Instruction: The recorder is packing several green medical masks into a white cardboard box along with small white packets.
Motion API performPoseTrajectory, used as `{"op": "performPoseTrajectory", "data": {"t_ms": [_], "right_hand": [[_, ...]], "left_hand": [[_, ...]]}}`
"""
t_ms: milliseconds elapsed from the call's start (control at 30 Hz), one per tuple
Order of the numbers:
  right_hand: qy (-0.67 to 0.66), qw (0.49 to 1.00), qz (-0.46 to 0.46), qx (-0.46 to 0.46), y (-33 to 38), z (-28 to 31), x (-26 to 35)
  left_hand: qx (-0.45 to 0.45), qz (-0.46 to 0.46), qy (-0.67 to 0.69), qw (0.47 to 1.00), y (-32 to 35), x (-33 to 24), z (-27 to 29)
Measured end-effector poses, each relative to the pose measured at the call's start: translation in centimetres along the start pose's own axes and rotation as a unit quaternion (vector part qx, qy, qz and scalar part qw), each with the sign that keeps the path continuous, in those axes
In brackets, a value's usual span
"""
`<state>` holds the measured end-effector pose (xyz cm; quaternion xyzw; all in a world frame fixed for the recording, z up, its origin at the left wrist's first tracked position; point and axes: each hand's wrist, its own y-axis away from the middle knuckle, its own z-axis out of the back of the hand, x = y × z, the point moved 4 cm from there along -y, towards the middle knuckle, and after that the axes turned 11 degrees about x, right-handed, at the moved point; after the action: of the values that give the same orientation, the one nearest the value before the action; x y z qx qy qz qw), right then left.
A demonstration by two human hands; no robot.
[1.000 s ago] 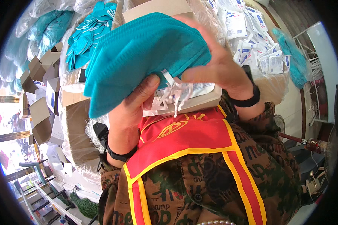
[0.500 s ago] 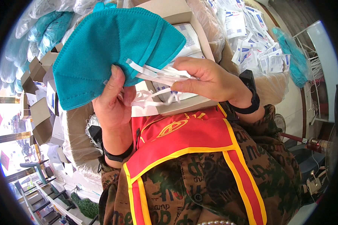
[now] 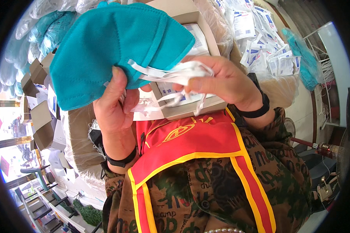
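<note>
A teal folded face mask (image 3: 105, 46), perhaps several stacked together, is pinched at its lower edge by my left hand (image 3: 116, 100), the thumb lying on top. White ear loops (image 3: 163, 73) trail from the mask toward the right. My right hand (image 3: 221, 79) is closed around a bunch of these loops, slightly blurred. More loose loops (image 3: 175, 101) dangle below, between the hands. Under both hands stands an open cardboard box (image 3: 190, 112) holding white packets (image 3: 198, 40) with printing; the mask hides part of it.
Printed white packets (image 3: 256, 39) lie heaped at the upper right, beside a bagged teal bundle (image 3: 305, 66). Bagged teal masks (image 3: 58, 33) are piled at the upper left. Open cartons (image 3: 43, 116) stand at the left. A red apron (image 3: 190, 143) covers my front.
My right hand has gathered the ear loops into a curved bunch and shifted slightly. The mask has tilted and moved a little up and left with my left hand.
</note>
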<state>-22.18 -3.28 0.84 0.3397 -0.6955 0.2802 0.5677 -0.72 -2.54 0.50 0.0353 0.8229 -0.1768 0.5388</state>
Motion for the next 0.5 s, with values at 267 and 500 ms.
{"op": "performPoseTrajectory", "data": {"t_ms": [267, 500], "right_hand": [[-0.184, 0.972, 0.075, 0.122, 0.3, -0.2, 1.1], [0.216, 0.968, -0.032, 0.12, -0.5, -0.4, -2.6]], "left_hand": [[0.043, 0.033, -0.003, 0.999, 0.2, 0.5, -0.4], [0.013, -0.001, 0.063, 0.998, 0.0, -0.6, -0.3]]}}
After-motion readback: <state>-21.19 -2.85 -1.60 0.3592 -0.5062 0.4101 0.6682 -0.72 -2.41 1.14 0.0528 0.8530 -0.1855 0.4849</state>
